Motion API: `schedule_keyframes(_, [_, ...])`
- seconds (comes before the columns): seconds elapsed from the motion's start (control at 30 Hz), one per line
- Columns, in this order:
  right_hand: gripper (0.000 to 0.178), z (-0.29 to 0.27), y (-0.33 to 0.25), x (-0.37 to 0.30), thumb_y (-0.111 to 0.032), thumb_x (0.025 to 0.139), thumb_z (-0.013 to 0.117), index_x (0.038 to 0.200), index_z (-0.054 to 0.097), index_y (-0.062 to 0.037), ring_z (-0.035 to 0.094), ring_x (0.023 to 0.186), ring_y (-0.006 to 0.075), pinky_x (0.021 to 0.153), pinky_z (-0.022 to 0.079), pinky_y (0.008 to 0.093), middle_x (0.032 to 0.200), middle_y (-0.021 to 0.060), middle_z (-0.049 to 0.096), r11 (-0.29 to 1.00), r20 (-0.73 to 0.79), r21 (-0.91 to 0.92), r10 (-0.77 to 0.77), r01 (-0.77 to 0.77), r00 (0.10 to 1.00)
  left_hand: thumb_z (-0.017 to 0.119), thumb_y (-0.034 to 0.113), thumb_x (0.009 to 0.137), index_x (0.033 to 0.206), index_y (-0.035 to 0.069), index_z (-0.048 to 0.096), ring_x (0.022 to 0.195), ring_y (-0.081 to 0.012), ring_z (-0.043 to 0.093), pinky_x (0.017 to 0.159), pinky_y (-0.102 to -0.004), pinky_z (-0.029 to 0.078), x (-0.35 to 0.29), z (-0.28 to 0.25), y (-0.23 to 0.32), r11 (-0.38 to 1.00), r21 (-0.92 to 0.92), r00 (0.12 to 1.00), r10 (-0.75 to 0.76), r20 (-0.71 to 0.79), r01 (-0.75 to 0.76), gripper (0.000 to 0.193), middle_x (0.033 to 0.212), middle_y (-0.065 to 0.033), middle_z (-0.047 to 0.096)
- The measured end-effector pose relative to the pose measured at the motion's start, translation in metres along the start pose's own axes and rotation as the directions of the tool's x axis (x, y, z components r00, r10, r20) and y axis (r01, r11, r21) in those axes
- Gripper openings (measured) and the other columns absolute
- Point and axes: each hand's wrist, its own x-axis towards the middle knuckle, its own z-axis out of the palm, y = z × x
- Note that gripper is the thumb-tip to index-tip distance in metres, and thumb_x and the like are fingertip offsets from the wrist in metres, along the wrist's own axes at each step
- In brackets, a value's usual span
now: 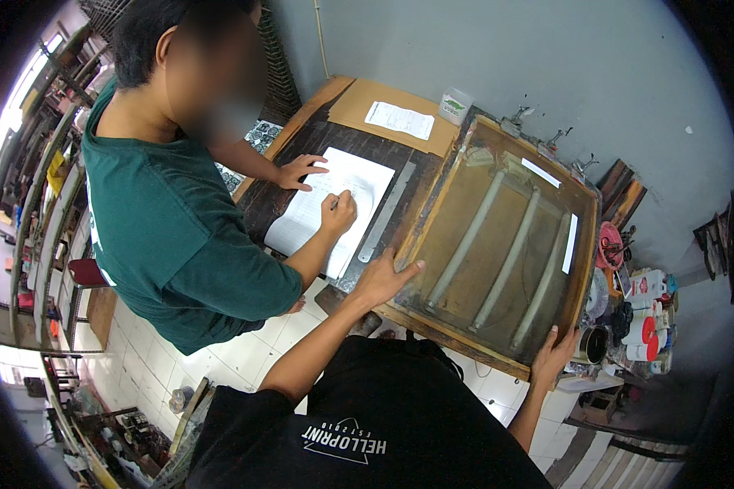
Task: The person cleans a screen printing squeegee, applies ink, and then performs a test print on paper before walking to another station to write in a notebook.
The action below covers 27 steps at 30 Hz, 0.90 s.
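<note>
A wooden frame surrounds a brownish see-through panel, under which three pale long tubes show. My left hand grips the frame's near left corner, thumb over the wood and fingers along the side. At the near right corner, my right hand has its fingers curled over the edge. Two white strips lie on the panel toward the right and the back. To the left, a person in a green shirt writes with a pen on a stack of white paper.
A metal ruler lies between the paper and frame. Behind are cardboard, a printed sheet and a white container. Metal clamps line the back edge. Several tubs and bottles crowd the right; shelves stand far left.
</note>
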Motion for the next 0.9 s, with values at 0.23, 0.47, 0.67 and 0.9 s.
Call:
schedule_keyframes(0.23, [0.063,-0.0023,-0.0048,-0.0016,-0.042,0.104,0.045,0.143,0.042,0.0070,0.032,0.142,0.0454,0.117,0.025,0.0502,0.152,0.0320,0.033,1.000,-0.010,0.014,-0.007,0.007,1.000,0.058,0.067,0.088,0.130,-0.012,0.050,0.105,-0.0450,0.066,0.092,-0.0479,0.050,-0.0011,-0.0006,0.0016,1.000,-0.010,1.000,0.013,-0.008,-0.013,0.090,0.105,-0.0381,0.064])
schedule_keyframes(0.47, [0.063,-0.0008,-0.0021,-0.0011,-0.041,0.103,0.047,0.143,0.041,0.0070,0.032,0.141,0.0457,0.117,0.025,0.0501,0.151,0.0327,0.034,1.000,-0.001,0.016,0.002,-0.002,1.000,0.058,0.067,0.088,0.121,-0.012,0.054,0.096,-0.0449,0.068,0.086,-0.0484,0.051,-0.0001,0.0050,-0.0047,0.998,-0.014,0.996,0.052,-0.073,-0.054,0.086,0.095,-0.0369,0.065])
schedule_keyframes(0.67, [0.062,-0.0030,-0.0044,-0.0007,-0.039,0.103,0.048,0.144,0.041,0.0068,0.032,0.141,0.0455,0.117,0.025,0.0495,0.152,0.0311,0.034,1.000,0.001,0.016,0.007,-0.007,1.000,0.059,0.067,0.087,0.123,-0.012,0.053,0.096,-0.0451,0.068,0.086,-0.0485,0.051,0.0002,0.0042,-0.0019,0.998,-0.028,0.997,0.046,-0.055,-0.047,0.087,0.096,-0.0365,0.066])
schedule_keyframes(0.9, [0.061,-0.0026,-0.0065,0.0002,-0.038,0.103,0.048,0.145,0.040,0.0045,0.032,0.142,0.0444,0.118,0.024,0.0493,0.153,0.0298,0.033,1.000,0.003,0.022,0.017,-0.017,1.000,0.059,0.067,0.088,0.126,-0.013,0.052,0.100,-0.0444,0.067,0.089,-0.0477,0.050,-0.0006,0.0014,-0.0006,0.999,-0.013,0.999,0.028,-0.035,-0.029,0.088,0.099,-0.0371,0.065])
